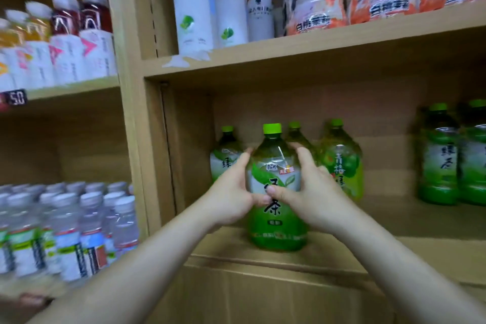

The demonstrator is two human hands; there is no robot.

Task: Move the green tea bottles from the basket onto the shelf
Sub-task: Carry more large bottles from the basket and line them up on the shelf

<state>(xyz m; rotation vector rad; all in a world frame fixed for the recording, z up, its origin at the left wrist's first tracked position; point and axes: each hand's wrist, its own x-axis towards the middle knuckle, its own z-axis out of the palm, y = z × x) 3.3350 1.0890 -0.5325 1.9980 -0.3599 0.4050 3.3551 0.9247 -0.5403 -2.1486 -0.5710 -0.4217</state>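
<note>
Head view of a wooden store shelf [302,58] during restocking. Both hands clasp one large green tea bottle [277,192] at its label: the left hand [234,193] wraps the left flank and the right hand [307,189] the right flank, fingers curled closed around the body and thumbs pressed on the front. The bottle stands upright with its base at the near edge of the lower shelf board [394,221], green cap [272,128] uppermost; whether the base already bears fully on the board cannot be told. Just behind it stand three more green-capped bottles: one far left [223,155], one almost hidden directly behind [297,134], and a yellower plum-labelled bottle [342,160] to the right. Two further green tea bottles [441,158] stand well apart at the right. The basket is out of view. Water bottles [65,231] fill the bay to the left; white bottles [210,0] occupy the shelf above.

Judged step: seating the bottle in the front row. To do it well, keep the bottle vertical, set the whole base flat on the board clear of the lip, slide it back until near the row behind without knocking it, leave the label facing forward, and loosen both hands only once it stands steady
</note>
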